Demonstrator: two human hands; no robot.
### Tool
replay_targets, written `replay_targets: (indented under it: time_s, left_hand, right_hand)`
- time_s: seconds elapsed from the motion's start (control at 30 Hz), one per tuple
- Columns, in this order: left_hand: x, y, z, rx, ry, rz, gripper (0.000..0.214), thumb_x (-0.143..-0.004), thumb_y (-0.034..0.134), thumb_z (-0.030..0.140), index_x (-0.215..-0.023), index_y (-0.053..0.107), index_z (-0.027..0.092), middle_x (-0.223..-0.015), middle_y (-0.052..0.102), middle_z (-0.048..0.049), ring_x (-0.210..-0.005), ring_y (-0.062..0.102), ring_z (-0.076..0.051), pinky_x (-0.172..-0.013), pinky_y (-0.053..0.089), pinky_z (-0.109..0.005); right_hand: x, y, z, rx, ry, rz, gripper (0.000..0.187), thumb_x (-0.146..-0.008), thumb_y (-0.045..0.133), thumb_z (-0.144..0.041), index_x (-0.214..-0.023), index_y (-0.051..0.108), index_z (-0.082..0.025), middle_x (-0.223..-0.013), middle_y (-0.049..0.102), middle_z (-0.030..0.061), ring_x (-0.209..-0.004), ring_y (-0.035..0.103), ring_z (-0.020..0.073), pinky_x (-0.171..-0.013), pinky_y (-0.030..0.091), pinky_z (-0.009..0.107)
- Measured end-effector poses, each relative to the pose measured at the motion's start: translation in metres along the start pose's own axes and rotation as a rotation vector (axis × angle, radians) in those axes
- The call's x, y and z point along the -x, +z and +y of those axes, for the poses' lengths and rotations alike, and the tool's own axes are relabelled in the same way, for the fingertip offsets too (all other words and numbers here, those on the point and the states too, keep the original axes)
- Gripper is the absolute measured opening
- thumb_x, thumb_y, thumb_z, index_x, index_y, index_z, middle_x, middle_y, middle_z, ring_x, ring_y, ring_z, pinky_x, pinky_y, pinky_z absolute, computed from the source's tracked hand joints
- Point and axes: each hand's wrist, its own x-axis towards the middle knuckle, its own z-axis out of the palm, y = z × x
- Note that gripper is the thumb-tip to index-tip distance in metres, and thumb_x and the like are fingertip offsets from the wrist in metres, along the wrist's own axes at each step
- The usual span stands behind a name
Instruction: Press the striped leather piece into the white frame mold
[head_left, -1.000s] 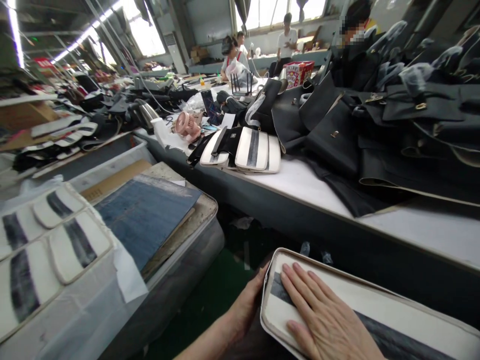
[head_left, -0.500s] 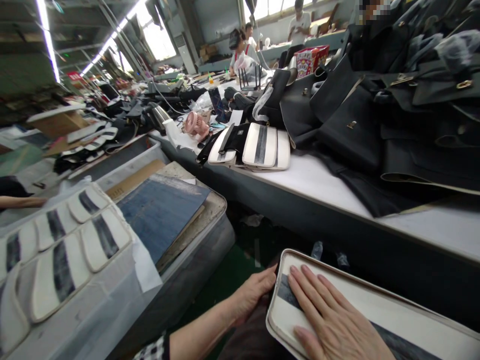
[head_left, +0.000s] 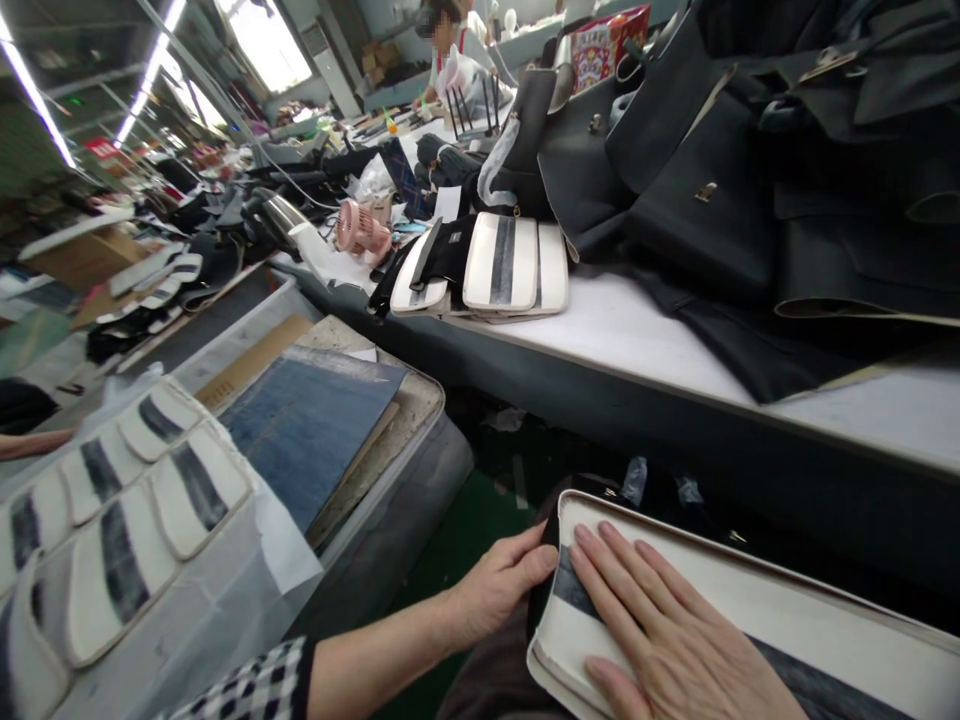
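A long white bag panel point(head_left: 750, 580) with rounded corners and a dark grey stripe lies across my lap at the lower right. My right hand point(head_left: 667, 630) rests flat on it, fingers stretched out over the stripe near its left end. With thumb and fingers closed, my left hand point(head_left: 502, 590) pinches the panel's left edge, where black material shows underneath. The fingertips behind that edge are hidden. Black material with small metal fittings point(head_left: 737, 537) shows along the panel's far side.
Left, white striped pieces point(head_left: 124, 550) lie on a plastic-covered surface beside a blue board point(head_left: 315, 420). Ahead, the worktable point(head_left: 615, 330) carries more striped pieces point(head_left: 502, 262), a pink fan point(head_left: 360, 228) and piled black bags point(head_left: 697, 190). Another person's arm point(head_left: 34, 443) reaches in at far left.
The view has shifted, so the table and its things sit further left and higher. My left thumb now lies over the panel's edge. My right hand stays flat in nearly the same place.
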Motion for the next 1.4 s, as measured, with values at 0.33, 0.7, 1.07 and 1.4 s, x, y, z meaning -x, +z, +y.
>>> replay_targets:
  time_s: [0.33, 0.7, 1.07, 1.4]
  left_hand:
    - [-0.009, 0.010, 0.004, -0.182, 0.060, 0.074, 0.051, -0.098, 0.045, 0.039, -0.145, 0.039, 0.020, -0.145, 0.045, -0.0058, -0.129, 0.044, -0.029, -0.106, 0.038, -0.035]
    - [-0.014, 0.010, 0.005, -0.061, 0.128, 0.013, 0.053, -0.094, 0.054, 0.036, -0.144, 0.041, 0.022, -0.143, 0.047, -0.0062, -0.133, 0.041, -0.029, -0.109, 0.036, -0.038]
    - [0.001, 0.018, 0.000, 0.281, 0.132, -0.040, 0.064, -0.080, 0.069, 0.030, -0.140, 0.046, 0.026, -0.135, 0.056, -0.0059, -0.125, 0.050, -0.031, -0.109, 0.035, -0.047]
    - [-0.005, 0.010, -0.003, 0.175, 0.107, -0.062, 0.090, -0.074, 0.077, 0.043, -0.148, 0.029, 0.027, -0.143, 0.047, -0.0062, -0.130, 0.044, -0.031, -0.110, 0.036, -0.045]
  right_hand:
    - [-0.003, 0.009, 0.013, -0.038, -0.026, 0.003, 0.067, -0.089, 0.046, -0.054, -0.142, 0.042, -0.014, -0.149, 0.039, 0.0083, -0.141, 0.028, 0.0239, -0.108, 0.029, 0.038]
    - [-0.003, -0.005, 0.008, 0.020, -0.012, -0.050, 0.082, -0.085, 0.050, -0.063, -0.146, 0.036, -0.009, -0.154, 0.028, 0.0102, -0.143, 0.023, 0.0230, -0.111, 0.025, 0.035]
    - [0.005, 0.006, 0.009, 0.084, -0.131, 0.054, 0.089, -0.089, 0.043, -0.065, -0.151, 0.019, -0.006, -0.150, 0.032, 0.0208, -0.137, 0.036, 0.0291, -0.110, 0.025, 0.043]
    - [0.015, -0.017, 0.025, -1.467, 0.892, 0.259, 0.063, -0.089, 0.050, -0.058, -0.141, 0.039, -0.023, -0.137, 0.053, 0.0130, -0.127, 0.049, 0.0281, -0.106, 0.042, 0.043]
